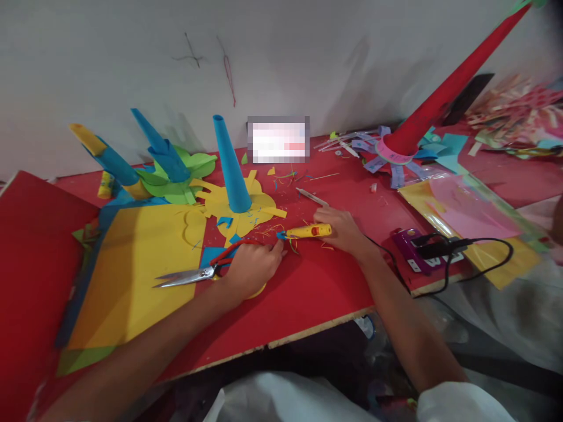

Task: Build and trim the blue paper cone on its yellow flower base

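My right hand [341, 230] is wrapped round a yellow glue gun [308, 231], which points left over the red table. A small blue bit shows at its tip; I cannot tell whether it is the nozzle or paper. Just below that tip, my left hand [253, 266] has its fingers closed, and what they pinch is hidden. Scissors [193, 275] with red and yellow handles lie partly under the left hand, blades toward the left. Behind the hands a blue paper cone [231, 170] stands upright on a yellow paper flower shape [259, 202], with paper scraps around it.
Yellow paper sheets [141, 264] cover the table's left side. Two more blue cones [169, 158] stand behind them. A pen [312, 196] lies near the right hand. At right are a purple power strip [411, 252] with black cords, packed coloured paper [475, 205] and a tall red cone [453, 88].
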A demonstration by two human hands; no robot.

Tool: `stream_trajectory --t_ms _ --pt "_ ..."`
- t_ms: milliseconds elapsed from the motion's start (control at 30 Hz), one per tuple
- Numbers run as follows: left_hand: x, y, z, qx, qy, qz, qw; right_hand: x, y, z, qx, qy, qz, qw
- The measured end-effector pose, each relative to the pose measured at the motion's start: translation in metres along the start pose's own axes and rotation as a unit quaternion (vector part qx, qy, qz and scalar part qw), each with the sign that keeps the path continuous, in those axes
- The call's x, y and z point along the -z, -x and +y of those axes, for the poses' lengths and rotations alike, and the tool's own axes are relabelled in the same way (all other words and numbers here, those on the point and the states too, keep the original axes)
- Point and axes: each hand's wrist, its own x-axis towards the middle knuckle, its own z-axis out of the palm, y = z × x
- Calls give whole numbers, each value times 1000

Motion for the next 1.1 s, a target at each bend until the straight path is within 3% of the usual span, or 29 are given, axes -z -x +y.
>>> stream_trajectory --t_ms 300,400,567,1100 --pt "2 -2 -1 -3 -6 20 1000 1 1 3 -7 -4 4 1000" --pt "1 -1 -3 -18 -12 67 998 1 0 1 -1 1 -5 1000" --pt "3 1 3 -104 -32 146 983 1 0 -2 5 15 -10 1000" --pt "17 -4 26 -104 -55 102 988 5 4 -6 10 20 4 1000"
